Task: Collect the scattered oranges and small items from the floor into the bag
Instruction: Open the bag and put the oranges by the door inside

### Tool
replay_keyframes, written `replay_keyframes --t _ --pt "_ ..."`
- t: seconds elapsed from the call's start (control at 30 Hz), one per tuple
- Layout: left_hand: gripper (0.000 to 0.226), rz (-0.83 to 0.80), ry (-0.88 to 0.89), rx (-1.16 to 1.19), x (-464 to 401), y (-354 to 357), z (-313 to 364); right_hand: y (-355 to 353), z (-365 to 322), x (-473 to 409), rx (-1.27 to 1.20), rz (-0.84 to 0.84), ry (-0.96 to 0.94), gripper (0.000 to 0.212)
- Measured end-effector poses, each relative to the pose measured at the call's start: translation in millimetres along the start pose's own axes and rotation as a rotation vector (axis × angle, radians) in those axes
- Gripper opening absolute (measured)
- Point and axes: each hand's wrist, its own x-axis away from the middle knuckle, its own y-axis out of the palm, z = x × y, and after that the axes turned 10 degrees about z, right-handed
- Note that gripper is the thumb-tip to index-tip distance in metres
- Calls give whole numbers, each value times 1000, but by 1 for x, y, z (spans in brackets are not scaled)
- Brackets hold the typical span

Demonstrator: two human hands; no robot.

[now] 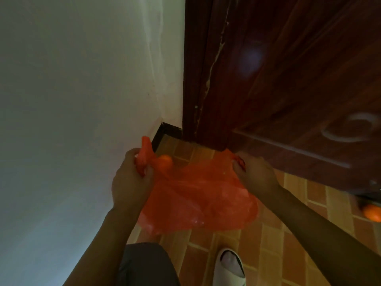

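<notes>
A thin orange-red plastic bag hangs spread between two hands above the tiled floor, and it serves as the landmark here. The left hand is closed in a tight grip on the bunched handle at the bag's left edge, a strip of plastic sticking up above the fist. The right hand is closed on the handle at the bag's right edge, fingers curled around the plastic.

Much is hard to read. The light is dim and the picture is soft with blur. Whether anything lies inside the bag cannot be told; the film is translucent but shows only folds. Small items on the floor cannot be made out.

Two oranges are visible. One orange sits just behind the bag's upper left corner, beside the left hand, partly veiled by the plastic, so whether it rests on the floor or inside the bag is unclear. A second orange lies on the floor well to the right of the bag, cut off by the frame edge, below the dark wooden door.

Left of the bag stands a pale wall. Below the bag, one white slipper and a grey trouser knee show, both cropped at the bottom.
</notes>
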Motion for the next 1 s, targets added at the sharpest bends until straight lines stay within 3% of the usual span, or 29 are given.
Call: replay_keyframes --t 0.1,0.17,0.23,0.33,0.4,0.5,0.57,0.6,0.67,0.7,0.73,0.87,1.0 --pt "74 51 105 -66 -5 -13 7 -3 -1 1 -13 -23 5 10" --pt "78 119 240 -65 -6 -22 33 -8 -8 1 -27 -12 3 11" --pt "64 145 460 -23 -3 -22 62 -10 -14 2 -27 -13 -3 9" --pt "32 -89 614 17 -17 9 78 -15 -20 7 -23 -48 12 17" --pt "34 -286 566 -94 -11 35 75 -19 -22 10 -45 -67 33 29" --pt "49 -418 436 -218 13 72 32 -26 -22 12 -135 -39 48 34" --pt "45 -442 352 -219 9 84 6 -28 -18 15 -111 -57 54 16" --pt "39 -368 339 -191 -1 90 -5 -28 -16 15 -86 -64 49 13" --pt "20 -313 337 -186 -13 94 -16 -25 -12 18 -54 -41 46 30" --pt "18 -386 347 -258 -3 90 -11 -23 -12 18 -37 -3 16 38" --pt "19 -482 372 -323 11 88 -12 -21 -13 17 -26 38 -34 44" --pt "20 -562 323 -283 37 86 -20 -14 -27 6 -72 103 -156 57" --pt "28 -594 347 -321 31 90 -23 12 -38 -4 -91 8 -237 65"
